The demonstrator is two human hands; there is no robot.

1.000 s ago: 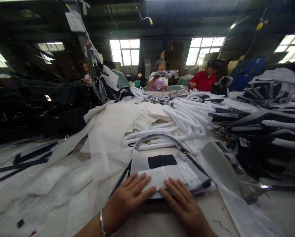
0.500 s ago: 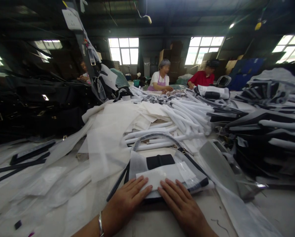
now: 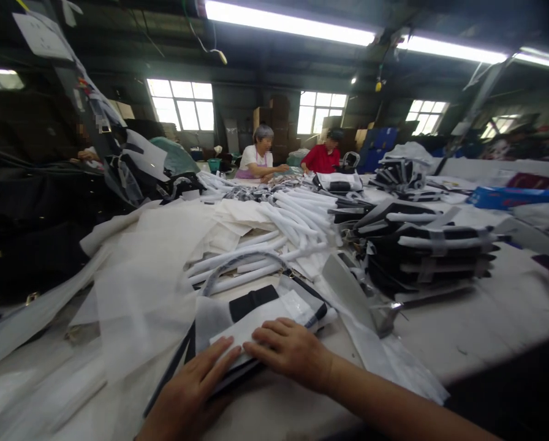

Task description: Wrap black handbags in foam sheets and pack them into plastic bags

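Note:
A black handbag (image 3: 254, 298) lies on the table in front of me, its curved handle wrapped in a pale sleeve and standing up at the back. White wrapping sheet (image 3: 238, 327) covers its front part. My left hand (image 3: 194, 383) rests along the near left edge of the sheet, fingers stretched out. On the sheet's middle lies my right hand (image 3: 293, 354), its fingers extended and slightly bent, pressing down from above. The two hands' fingertips are close together. Clear plastic film shows at the sheet's right end.
A grey tape dispenser (image 3: 355, 291) stands right of the bag, with stacked black bags (image 3: 421, 263) beyond it. Thin white sheets (image 3: 150, 288) spread to the left. White padded tubes (image 3: 293, 214) lie behind. Two people (image 3: 256, 159) work at the far side.
The view has swung right, so the scene sits further left. My right hand has shifted on the sheet, its forearm now reaching in from the right. Both hands remain on the bag.

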